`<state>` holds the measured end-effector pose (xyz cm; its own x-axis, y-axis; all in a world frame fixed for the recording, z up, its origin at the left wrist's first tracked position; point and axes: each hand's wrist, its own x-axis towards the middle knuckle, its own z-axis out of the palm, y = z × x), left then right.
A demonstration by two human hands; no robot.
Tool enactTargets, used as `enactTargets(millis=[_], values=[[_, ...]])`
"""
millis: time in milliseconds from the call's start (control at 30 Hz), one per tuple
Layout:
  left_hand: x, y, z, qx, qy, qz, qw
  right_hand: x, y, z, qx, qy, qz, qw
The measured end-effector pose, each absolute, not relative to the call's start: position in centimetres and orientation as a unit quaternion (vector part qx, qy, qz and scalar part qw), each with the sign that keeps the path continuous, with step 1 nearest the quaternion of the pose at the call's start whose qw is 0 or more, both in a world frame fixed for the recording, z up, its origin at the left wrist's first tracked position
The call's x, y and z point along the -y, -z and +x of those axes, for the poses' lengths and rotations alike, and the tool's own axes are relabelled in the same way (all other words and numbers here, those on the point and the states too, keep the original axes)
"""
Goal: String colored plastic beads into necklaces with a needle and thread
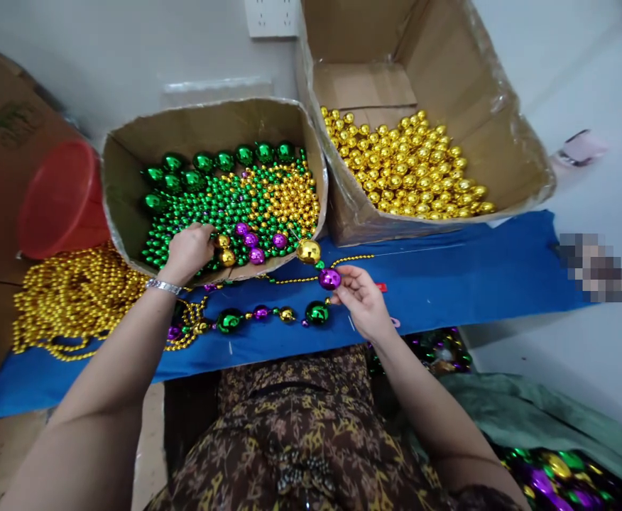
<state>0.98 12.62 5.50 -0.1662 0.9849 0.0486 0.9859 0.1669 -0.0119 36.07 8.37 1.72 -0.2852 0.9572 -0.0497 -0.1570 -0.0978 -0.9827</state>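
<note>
My left hand (190,250) reaches over the near rim of the left cardboard box, its fingers pinched together among small green beads (209,202). Whatever they hold is hidden. Two gold beads (225,250) and several purple beads (251,240) lie just right of it. My right hand (361,299) grips a shiny purple bead (329,279) between thumb and fingers, in front of the box. A small green bead and a large gold bead (308,250) sit beyond it on the same string. The bead strand (260,313) runs left across the blue cloth, with large green beads on it.
The left box (130,135) also holds large green beads and small gold ones. A taller box (492,142) with gold beads (412,167) stands at right. Left are a red bucket (58,202) and piled gold bead chains (77,298). Blue cloth (481,277) covers the table.
</note>
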Motion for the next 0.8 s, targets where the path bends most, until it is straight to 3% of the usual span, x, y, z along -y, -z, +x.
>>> enactTargets(millis=[167,367,533,800], values=[[-11.8,-6.2,1.0,0.777,0.236,-0.584,-0.016,-8.5,-1.7,36.4,0.481,-0.637,-0.394,0.456],[-10.6,-6.8,3.1,0.659,0.552,-0.415,-0.299,-8.3,-1.3,36.4,0.468,-0.647,-0.392,0.456],[-10.1,-7.6,4.6,0.581,0.619,-0.362,-0.383,-8.0,-1.3,36.0,0.472,-0.649,-0.396,0.447],[-9.3,-7.7,7.2,0.516,0.629,-0.304,-0.495,-7.6,-1.4,35.8,0.473,-0.656,-0.397,0.435]])
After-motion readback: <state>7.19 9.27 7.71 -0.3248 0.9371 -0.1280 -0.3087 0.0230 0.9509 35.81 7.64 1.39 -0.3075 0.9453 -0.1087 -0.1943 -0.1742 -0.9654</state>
